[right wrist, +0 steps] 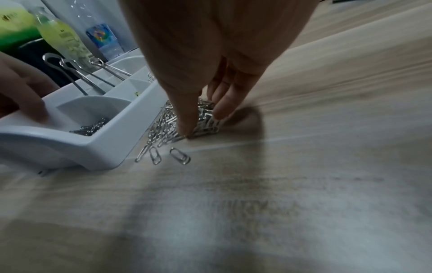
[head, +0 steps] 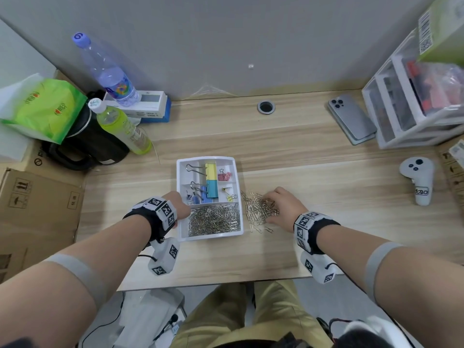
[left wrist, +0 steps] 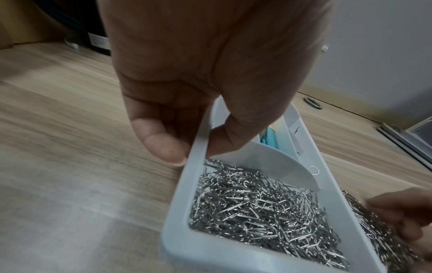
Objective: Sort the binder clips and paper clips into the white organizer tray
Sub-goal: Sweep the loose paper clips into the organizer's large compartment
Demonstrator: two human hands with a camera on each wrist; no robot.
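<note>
The white organizer tray (head: pixel 178 177) sits mid-desk. Its front compartment is full of silver paper clips (head: pixel 213 219). The back compartments hold large yellow (head: pixel 211 170), teal (head: pixel 213 188) and blue (head: pixel 204 194) binder clips, plus small pink ones (head: pixel 224 175). My left hand (head: pixel 179 209) pinches the tray's left rim (left wrist: pixel 177 212), thumb inside and fingers outside (left wrist: pixel 194 151). A loose pile of paper clips (head: pixel 258 209) lies on the desk right of the tray. My right hand (head: pixel 273 204) is on it, thumb and fingers curled round a bunch of clips (right wrist: pixel 201 118). A few single clips (right wrist: pixel 180 158) lie nearer me.
Two bottles (head: pixel 120 126), a black bag (head: pixel 85 146) and cardboard boxes (head: pixel 37 202) crowd the left. A phone (head: pixel 351 119), a plastic drawer unit (head: pixel 414 96) and a white controller (head: pixel 418 179) are on the right. A cable hole (head: pixel 266 107) is at the back.
</note>
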